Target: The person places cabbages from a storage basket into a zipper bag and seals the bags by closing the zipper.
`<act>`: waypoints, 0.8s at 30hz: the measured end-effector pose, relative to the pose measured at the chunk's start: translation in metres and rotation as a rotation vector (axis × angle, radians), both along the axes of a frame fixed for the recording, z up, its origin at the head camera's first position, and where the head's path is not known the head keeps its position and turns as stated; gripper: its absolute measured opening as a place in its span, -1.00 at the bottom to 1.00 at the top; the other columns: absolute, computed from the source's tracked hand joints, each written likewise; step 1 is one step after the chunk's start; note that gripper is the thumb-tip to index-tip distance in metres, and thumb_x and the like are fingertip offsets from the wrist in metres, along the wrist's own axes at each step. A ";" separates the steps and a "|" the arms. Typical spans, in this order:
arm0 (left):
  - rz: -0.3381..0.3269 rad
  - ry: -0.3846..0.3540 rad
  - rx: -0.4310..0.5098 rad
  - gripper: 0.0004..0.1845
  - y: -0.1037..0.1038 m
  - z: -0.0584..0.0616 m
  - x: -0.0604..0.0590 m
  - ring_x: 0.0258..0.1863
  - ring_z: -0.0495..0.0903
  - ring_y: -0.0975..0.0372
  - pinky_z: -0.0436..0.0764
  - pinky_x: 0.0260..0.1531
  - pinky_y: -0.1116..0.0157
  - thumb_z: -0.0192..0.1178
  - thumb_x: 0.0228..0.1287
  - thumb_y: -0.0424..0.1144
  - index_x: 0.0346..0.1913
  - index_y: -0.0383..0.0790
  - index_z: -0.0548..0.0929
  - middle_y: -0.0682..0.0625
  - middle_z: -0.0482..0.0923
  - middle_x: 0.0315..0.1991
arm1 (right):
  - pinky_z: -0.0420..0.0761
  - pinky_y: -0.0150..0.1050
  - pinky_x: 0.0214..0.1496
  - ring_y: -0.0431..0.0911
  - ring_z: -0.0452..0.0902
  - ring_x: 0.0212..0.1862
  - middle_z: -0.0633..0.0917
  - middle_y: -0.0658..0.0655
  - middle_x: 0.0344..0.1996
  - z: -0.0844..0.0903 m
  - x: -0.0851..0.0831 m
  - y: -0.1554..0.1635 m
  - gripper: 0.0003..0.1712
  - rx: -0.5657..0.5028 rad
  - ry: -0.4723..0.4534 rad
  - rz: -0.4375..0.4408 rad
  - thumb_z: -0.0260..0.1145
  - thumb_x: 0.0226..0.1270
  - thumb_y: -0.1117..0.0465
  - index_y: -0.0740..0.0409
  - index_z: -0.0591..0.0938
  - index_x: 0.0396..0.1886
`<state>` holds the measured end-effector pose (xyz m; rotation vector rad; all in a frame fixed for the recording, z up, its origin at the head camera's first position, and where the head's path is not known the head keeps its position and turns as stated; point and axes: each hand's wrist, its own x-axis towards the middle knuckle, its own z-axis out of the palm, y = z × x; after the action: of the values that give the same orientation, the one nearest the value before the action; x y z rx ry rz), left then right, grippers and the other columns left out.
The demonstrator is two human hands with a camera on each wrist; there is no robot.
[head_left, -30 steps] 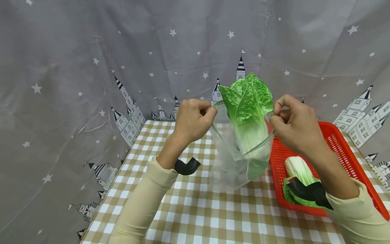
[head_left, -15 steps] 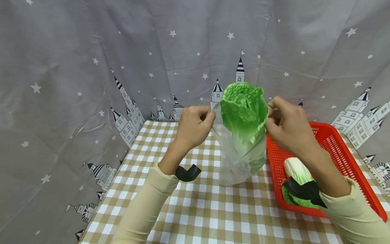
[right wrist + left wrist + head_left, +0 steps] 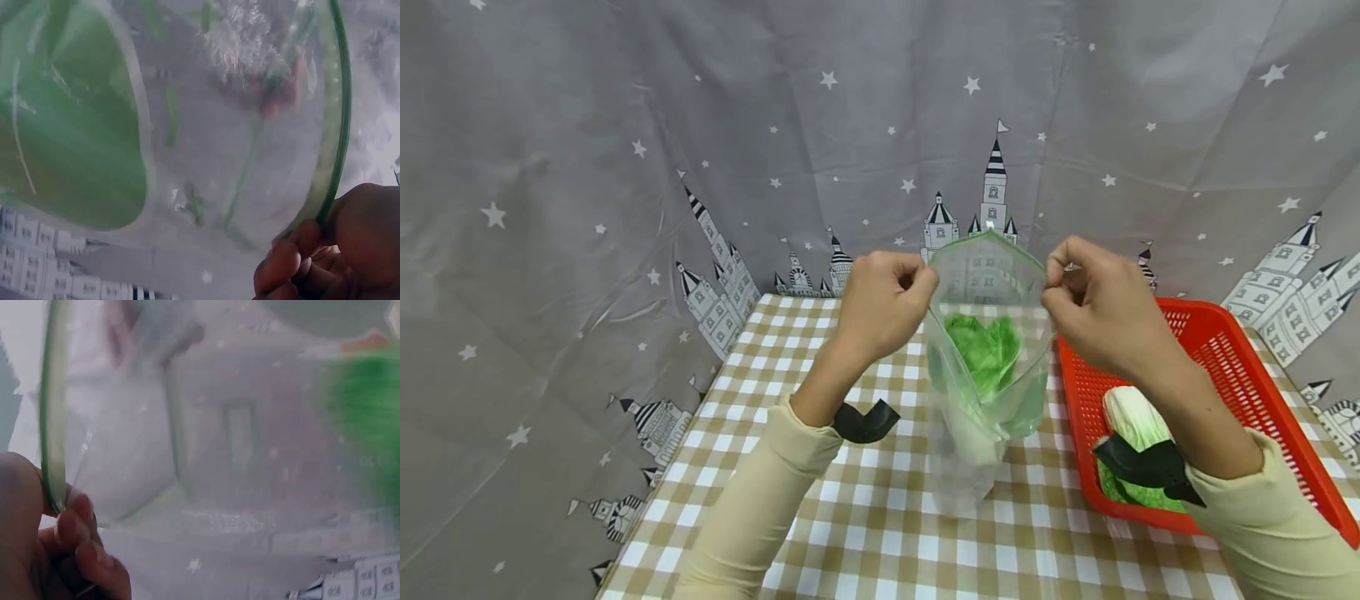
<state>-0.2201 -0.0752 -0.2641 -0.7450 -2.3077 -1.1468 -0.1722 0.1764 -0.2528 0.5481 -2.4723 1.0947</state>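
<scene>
The person's left hand [image 3: 880,304] and right hand [image 3: 1101,308] each pinch one side of the green-edged mouth of a clear plastic zip bag [image 3: 981,392], fingers curled tight on the rim and holding it open and upright above the tan-and-white checked tablecloth [image 3: 865,533]. A green leafy cabbage [image 3: 983,354] sits wholly inside the bag, its leaves below the opening. The left wrist view shows fingertips [image 3: 75,528] clamped on the green seal strip; the right wrist view shows the same on the other side, with the cabbage [image 3: 69,137] pressed against the film. Just right of the bag, a red plastic mesh basket [image 3: 1225,350] holds another pale green cabbage [image 3: 1135,421].
</scene>
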 end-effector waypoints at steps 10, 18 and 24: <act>0.036 0.006 0.050 -0.60 -0.012 0.002 -0.002 -0.79 0.12 0.29 0.07 -0.71 0.33 0.02 0.12 -0.35 -0.83 -0.09 0.25 0.09 0.16 -0.84 | 0.29 -0.34 -0.69 -0.16 0.33 -0.71 0.54 0.07 -0.66 -0.001 0.002 0.026 -0.89 -0.081 -0.044 0.006 0.17 0.29 0.45 0.22 0.47 -0.24; -0.038 0.013 0.083 -0.58 0.010 -0.010 -0.004 -0.76 0.19 0.31 0.17 -0.66 0.32 0.07 0.22 -0.33 -0.80 -0.11 0.30 0.09 0.21 -0.82 | 0.47 -0.33 -0.55 -0.11 0.52 -0.59 0.60 0.10 -0.56 -0.033 -0.020 0.062 -0.87 0.011 -0.049 0.064 0.09 0.49 0.37 0.25 0.53 -0.07; -0.095 -0.028 0.068 -0.58 0.025 -0.013 -0.002 -0.73 0.20 0.29 0.18 -0.64 0.32 0.08 0.30 -0.28 -0.74 -0.12 0.31 0.08 0.21 -0.79 | 0.45 -0.15 -0.66 0.10 0.57 -0.42 0.65 0.20 -0.28 -0.099 -0.040 0.122 -0.53 0.770 -0.119 0.019 0.24 0.15 0.52 0.13 0.63 0.06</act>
<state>-0.2226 -0.0506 -0.2772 -0.8262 -2.2648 -1.2789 -0.2125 0.2979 -0.3516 0.7230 -2.9555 0.1310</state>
